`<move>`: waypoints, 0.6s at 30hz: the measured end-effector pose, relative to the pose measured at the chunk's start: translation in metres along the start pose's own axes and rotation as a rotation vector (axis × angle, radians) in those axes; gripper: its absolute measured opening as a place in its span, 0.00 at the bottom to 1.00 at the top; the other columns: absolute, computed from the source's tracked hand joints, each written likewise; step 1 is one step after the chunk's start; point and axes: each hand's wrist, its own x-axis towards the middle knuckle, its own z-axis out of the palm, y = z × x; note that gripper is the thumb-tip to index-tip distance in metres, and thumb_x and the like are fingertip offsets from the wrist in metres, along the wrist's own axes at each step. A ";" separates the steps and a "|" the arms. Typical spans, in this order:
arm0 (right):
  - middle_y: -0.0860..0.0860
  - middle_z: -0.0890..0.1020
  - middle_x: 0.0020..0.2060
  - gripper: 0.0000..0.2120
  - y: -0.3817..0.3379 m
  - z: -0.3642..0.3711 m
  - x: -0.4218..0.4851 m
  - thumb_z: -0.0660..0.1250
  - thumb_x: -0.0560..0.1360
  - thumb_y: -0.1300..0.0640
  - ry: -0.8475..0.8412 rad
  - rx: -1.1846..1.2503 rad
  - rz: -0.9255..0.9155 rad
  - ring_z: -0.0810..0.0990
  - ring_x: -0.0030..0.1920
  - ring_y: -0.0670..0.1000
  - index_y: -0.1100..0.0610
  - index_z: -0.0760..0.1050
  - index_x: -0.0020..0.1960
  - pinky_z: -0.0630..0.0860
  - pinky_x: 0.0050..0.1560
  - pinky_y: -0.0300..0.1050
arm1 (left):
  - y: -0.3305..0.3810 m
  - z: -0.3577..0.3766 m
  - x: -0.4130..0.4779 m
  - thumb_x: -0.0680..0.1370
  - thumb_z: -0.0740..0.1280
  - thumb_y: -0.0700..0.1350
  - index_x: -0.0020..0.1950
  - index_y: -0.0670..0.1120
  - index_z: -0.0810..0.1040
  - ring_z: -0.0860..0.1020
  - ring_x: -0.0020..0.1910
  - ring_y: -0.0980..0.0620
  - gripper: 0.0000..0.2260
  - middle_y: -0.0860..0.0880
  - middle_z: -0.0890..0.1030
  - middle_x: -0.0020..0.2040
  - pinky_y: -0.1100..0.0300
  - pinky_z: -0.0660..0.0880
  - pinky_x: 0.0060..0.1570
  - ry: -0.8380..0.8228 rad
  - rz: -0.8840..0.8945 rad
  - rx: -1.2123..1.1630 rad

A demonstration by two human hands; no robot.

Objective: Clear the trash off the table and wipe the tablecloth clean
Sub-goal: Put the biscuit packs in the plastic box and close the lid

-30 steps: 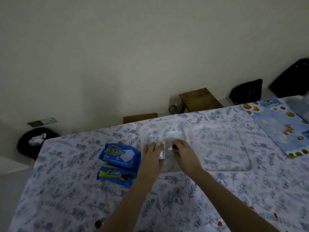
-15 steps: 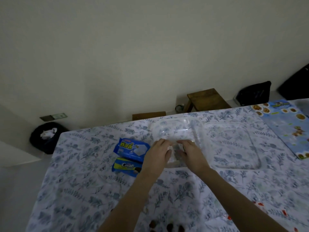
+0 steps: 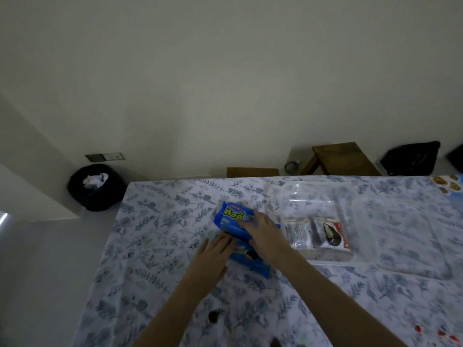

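Two blue snack packets lie on the floral tablecloth (image 3: 155,246). My right hand (image 3: 263,234) rests on the upper blue packet (image 3: 231,219), fingers closing over its right end. My left hand (image 3: 215,254) lies on the lower blue cookie packet (image 3: 250,261), fingers at its left end. To the right a clear plastic tray (image 3: 313,196) holds two small wrappers (image 3: 318,235). Dark spots (image 3: 214,316) and red stains (image 3: 441,333) mark the cloth near me.
A black bin (image 3: 96,187) with white paper in it stands on the floor past the table's left corner. A wooden stool (image 3: 340,159) and a black bag (image 3: 411,159) sit by the wall. A blue printed sheet (image 3: 448,185) lies at the far right.
Both hands left the clear tray, with the small wrappers now lying in it, and moved left onto the two blue packets. The camera view swung left.
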 end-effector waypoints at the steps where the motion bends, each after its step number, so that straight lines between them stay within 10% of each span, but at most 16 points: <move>1: 0.60 0.52 0.75 0.27 0.001 0.005 0.004 0.61 0.78 0.60 -0.015 -0.030 0.014 0.52 0.75 0.63 0.45 0.58 0.73 0.58 0.73 0.60 | -0.001 -0.001 -0.001 0.54 0.82 0.51 0.62 0.50 0.78 0.83 0.52 0.50 0.37 0.50 0.82 0.54 0.50 0.81 0.51 0.015 0.013 0.042; 13: 0.57 0.71 0.62 0.41 0.010 0.007 0.029 0.69 0.68 0.40 0.025 -0.138 0.110 0.71 0.61 0.58 0.49 0.52 0.74 0.69 0.60 0.53 | -0.037 0.008 -0.051 0.70 0.69 0.54 0.57 0.51 0.74 0.78 0.41 0.52 0.18 0.53 0.79 0.45 0.59 0.77 0.36 0.099 -0.037 0.035; 18: 0.55 0.70 0.57 0.36 0.002 -0.004 0.022 0.70 0.66 0.41 0.130 0.296 0.251 0.75 0.52 0.57 0.48 0.60 0.70 0.76 0.50 0.50 | -0.019 -0.034 -0.053 0.79 0.64 0.50 0.51 0.52 0.75 0.79 0.34 0.50 0.04 0.47 0.81 0.44 0.56 0.76 0.32 0.238 -0.779 -1.119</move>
